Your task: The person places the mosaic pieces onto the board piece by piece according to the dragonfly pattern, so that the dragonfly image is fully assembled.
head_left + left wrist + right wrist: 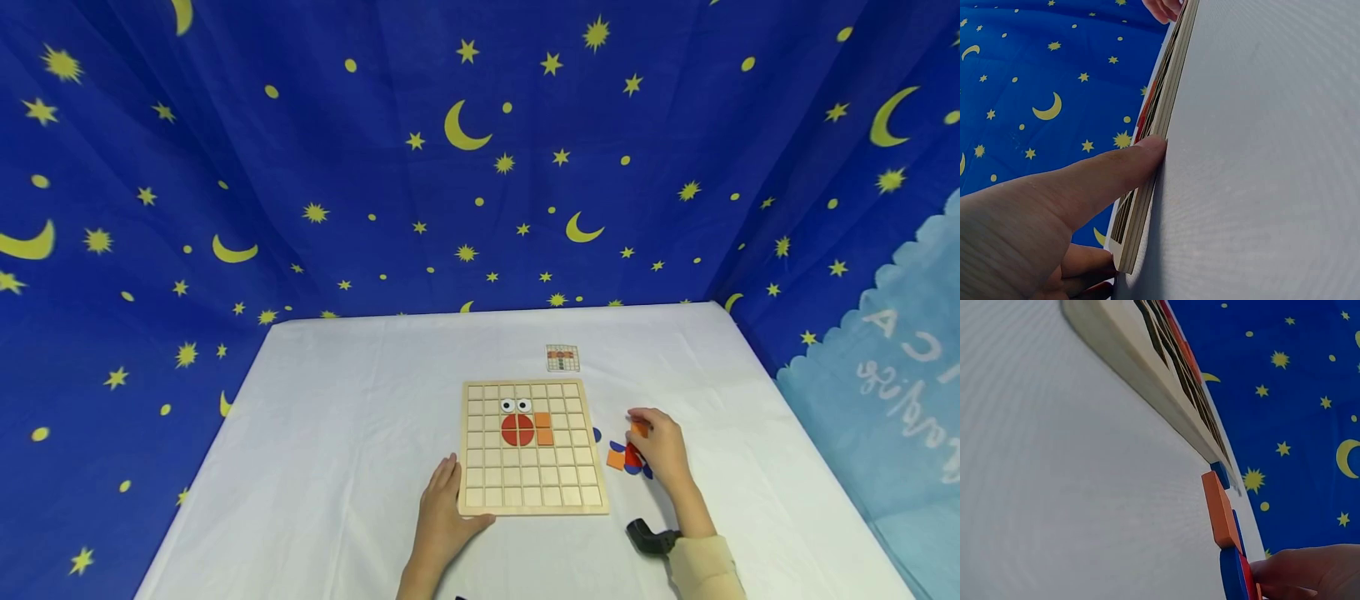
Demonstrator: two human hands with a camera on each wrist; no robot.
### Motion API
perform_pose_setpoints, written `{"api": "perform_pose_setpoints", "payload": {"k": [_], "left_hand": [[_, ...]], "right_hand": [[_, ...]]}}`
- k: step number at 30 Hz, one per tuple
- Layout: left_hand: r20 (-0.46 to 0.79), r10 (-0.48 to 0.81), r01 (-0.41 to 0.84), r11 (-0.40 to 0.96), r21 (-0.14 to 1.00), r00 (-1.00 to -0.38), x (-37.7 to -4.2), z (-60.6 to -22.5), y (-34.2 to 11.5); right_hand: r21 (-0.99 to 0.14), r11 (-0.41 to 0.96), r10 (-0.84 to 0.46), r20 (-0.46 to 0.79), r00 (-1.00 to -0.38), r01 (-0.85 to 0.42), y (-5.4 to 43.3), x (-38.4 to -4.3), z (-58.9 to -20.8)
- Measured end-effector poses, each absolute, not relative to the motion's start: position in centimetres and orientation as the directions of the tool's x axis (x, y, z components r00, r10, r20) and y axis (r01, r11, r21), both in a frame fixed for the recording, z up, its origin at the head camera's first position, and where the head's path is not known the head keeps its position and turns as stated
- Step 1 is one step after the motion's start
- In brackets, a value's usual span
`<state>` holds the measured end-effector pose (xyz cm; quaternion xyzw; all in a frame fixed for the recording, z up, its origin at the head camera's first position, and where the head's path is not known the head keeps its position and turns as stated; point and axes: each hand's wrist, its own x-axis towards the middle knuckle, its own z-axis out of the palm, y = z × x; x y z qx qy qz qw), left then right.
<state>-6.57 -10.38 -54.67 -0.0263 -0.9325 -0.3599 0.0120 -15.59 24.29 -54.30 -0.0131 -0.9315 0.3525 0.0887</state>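
A wooden grid board (pixel 487 497) lies on the table, bearing two eye tiles (pixel 515 406), a red circle made of quarter pieces (pixel 517 430) and two orange square tiles (pixel 543 429). At its near left corner is my left hand (pixel 444 517), fingers along the left side and thumb (pixel 1141 153) straight against the near edge. Right of the board, my right hand (pixel 663 450) reaches into loose pieces, index finger and thumb around an orange tile (pixel 639 428). A red piece (pixel 632 457) shows under the fingertips. Beside it lie another orange tile (pixel 616 460) and several blue rounded pieces (pixel 632 469).
A small pattern card (pixel 562 358) lies behind the board. One blue piece (pixel 597 435) sits by the board's right edge. A black curved object (pixel 651 537) is at the right wrist. Star-patterned blue cloth (pixel 480 208) hangs behind the white table (pixel 360 433).
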Motion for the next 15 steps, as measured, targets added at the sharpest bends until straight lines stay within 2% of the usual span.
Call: {"api": "perform_pose_setpoints", "payload": {"k": [9, 15], "left_hand": [[0.039, 0.037, 0.054, 0.731, 0.681, -0.999, -6.56, -54.55, -10.34], [0.043, 0.024, 0.047, 0.725, 0.687, -0.999, -6.66, -54.6, -10.3]], "right_hand": [[-0.67, 0.742, 0.107, 0.153, -0.982, -0.023, 24.31, -15.48, -54.43], [-0.681, 0.732, 0.167, 0.16, -0.973, 0.014, 24.27, -15.32, -54.54]]}}
